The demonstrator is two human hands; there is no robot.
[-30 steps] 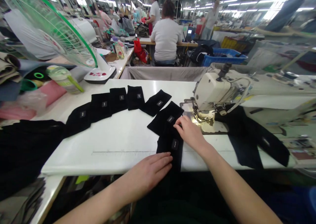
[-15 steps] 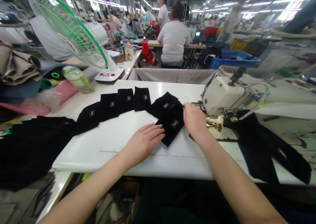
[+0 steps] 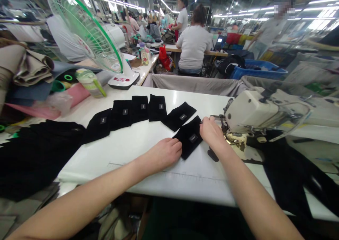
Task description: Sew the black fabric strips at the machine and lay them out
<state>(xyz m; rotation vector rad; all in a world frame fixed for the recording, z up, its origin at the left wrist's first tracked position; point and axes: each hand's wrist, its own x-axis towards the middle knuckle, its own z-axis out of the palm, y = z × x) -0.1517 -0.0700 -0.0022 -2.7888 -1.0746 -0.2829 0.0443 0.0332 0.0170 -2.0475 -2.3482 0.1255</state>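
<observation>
A black fabric piece with a small grey label [image 3: 189,146] lies at a slant on the white sewing table. My left hand [image 3: 169,151] is closed at its left edge, fingers curled together. At its upper right corner, my right hand [image 3: 211,130] pinches the fabric, close beside the sewing machine [image 3: 254,107]. Just beyond lies another labelled black piece [image 3: 177,118]. Several more labelled black pieces [image 3: 140,114] continue leftward in a curved, overlapping row. My fingertips partly hide the held piece's edges.
A larger heap of black fabric [image 3: 39,155] covers the table's left end. Behind it stand a cup [image 3: 90,82] and a green-rimmed fan [image 3: 87,31]. More black fabric [image 3: 286,173] hangs past the machine at right. A seated person [image 3: 194,44] faces away, beyond a grey cloth bin [image 3: 196,84].
My left fingers have gone from spread flat to curled at the fabric's edge. The held piece has come away from the piece behind it, which it overlapped before. The view has shifted slightly.
</observation>
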